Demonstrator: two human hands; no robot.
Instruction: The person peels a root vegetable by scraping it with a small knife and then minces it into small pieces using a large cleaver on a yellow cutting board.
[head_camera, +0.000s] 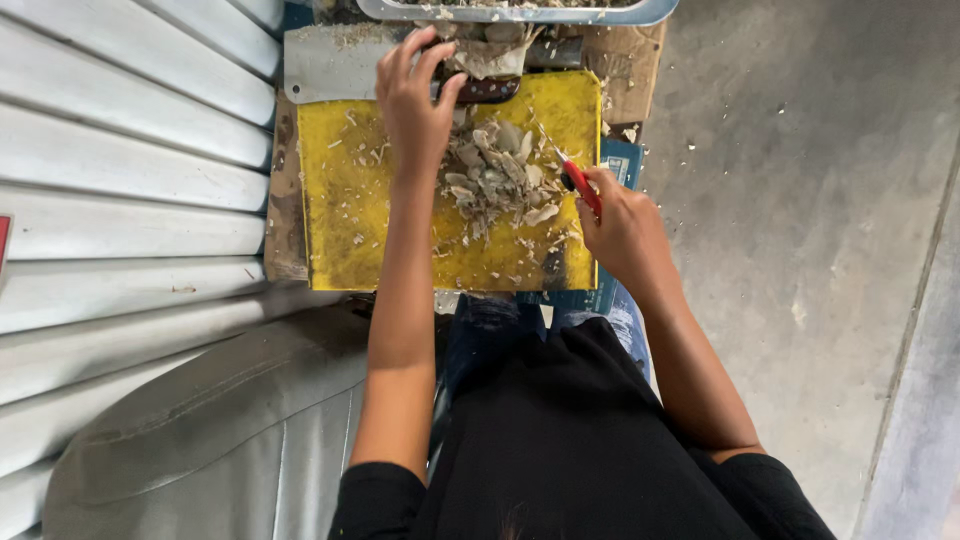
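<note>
Gripping one red-handled knife, right hand clamped shut on it.
Left hand fingers spread over scrap pile on one yellow board.

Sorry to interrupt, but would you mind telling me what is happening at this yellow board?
A seated person works over a yellow cutting board strewn with scraps. Their right hand grips a small red-handled knife, its blade pointing into a pile of pale peeled pieces and skins. Their left hand reaches to the board's far edge, fingers spread over a dark object there. A metal tray sits beyond.
</note>
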